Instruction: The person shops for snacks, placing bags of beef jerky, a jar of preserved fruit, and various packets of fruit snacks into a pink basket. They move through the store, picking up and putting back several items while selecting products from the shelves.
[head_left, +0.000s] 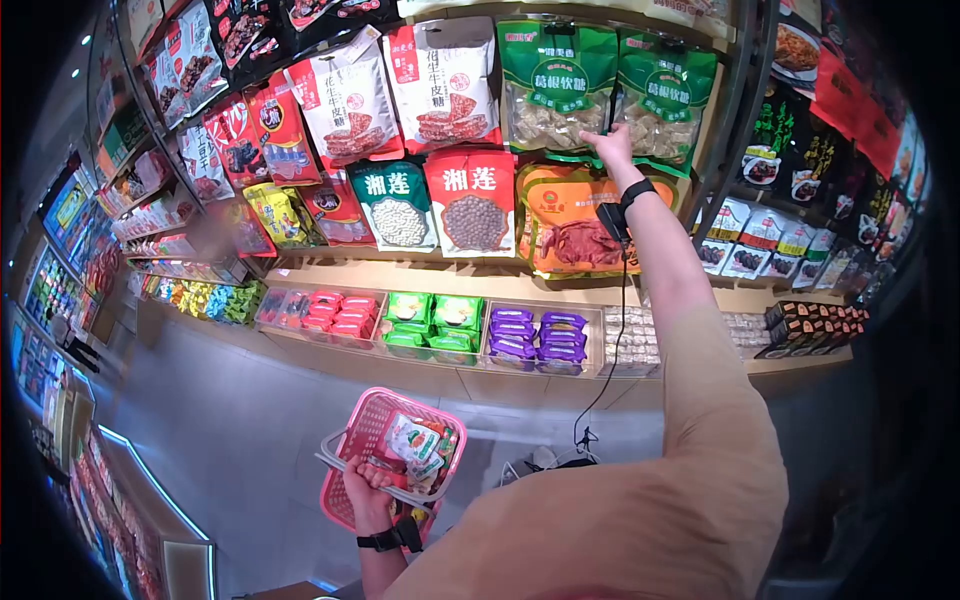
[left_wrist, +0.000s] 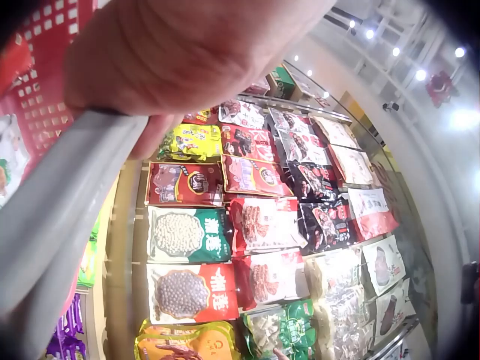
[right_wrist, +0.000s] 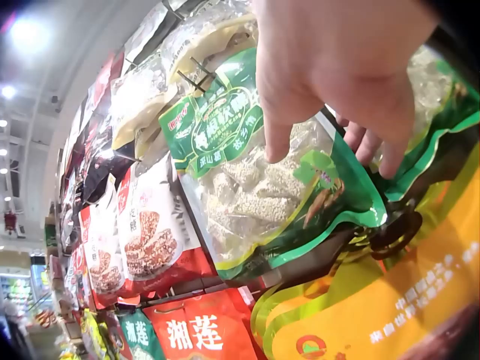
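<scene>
Head view: the right hand is hovering at the lower right part of a green kudzu candy bag, one finger pointing straight across its front. A second green bag is hanging just to the right of the kudzu candy bag, an orange bag below it, and a white-and-red peanut candy bag to its left. Well below and left of it, the left hand is gripping the grey handle of a pink basket, which is holding packaged goods.

Left wrist view: the left hand is wrapping its fingers firmly round the grey handle. A red lotus-seed bag is hanging below and left of the kudzu candy bag.

Right wrist view: one digit is pointing over the kudzu candy bag's front, the others bending loosely at its right edge. They are standing apart, clasping nothing that shows; whether the tips are touching the bag, I cannot tell.
</scene>
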